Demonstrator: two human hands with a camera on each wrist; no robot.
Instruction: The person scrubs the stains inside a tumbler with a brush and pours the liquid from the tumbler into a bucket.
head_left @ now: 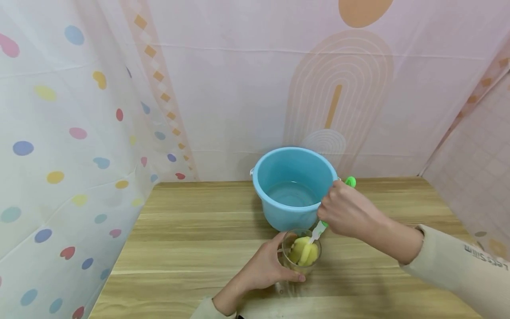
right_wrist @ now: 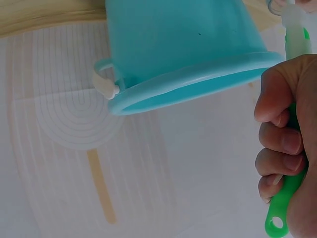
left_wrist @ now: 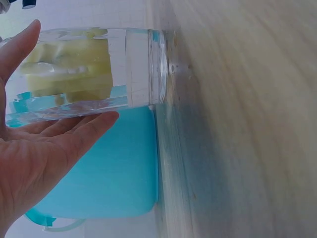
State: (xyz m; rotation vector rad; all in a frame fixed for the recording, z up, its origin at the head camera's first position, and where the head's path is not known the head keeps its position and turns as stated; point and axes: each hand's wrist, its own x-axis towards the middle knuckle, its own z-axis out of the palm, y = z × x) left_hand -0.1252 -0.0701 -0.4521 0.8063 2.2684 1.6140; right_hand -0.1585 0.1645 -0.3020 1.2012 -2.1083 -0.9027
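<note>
A clear glass [head_left: 301, 266] stands upright on the wooden tabletop, water drops around its base. My left hand [head_left: 264, 266] holds it from the left side, thumb toward the front and fingers behind. In the left wrist view the yellow sponge head [left_wrist: 69, 69] of a cup brush shows through the glass wall, above the bottom. My right hand [head_left: 346, 210] grips the brush's green handle [right_wrist: 285, 201], fist curled round it, with the handle's end sticking out at the top. The white neck [head_left: 318, 231] slants down into the glass.
Directly behind the glass, a light blue bucket [head_left: 275, 217] with some water [head_left: 292, 193] in it stands near the back edge of the table [head_left: 179, 248]. Patterned curtains [head_left: 223, 102] hang behind and on both sides.
</note>
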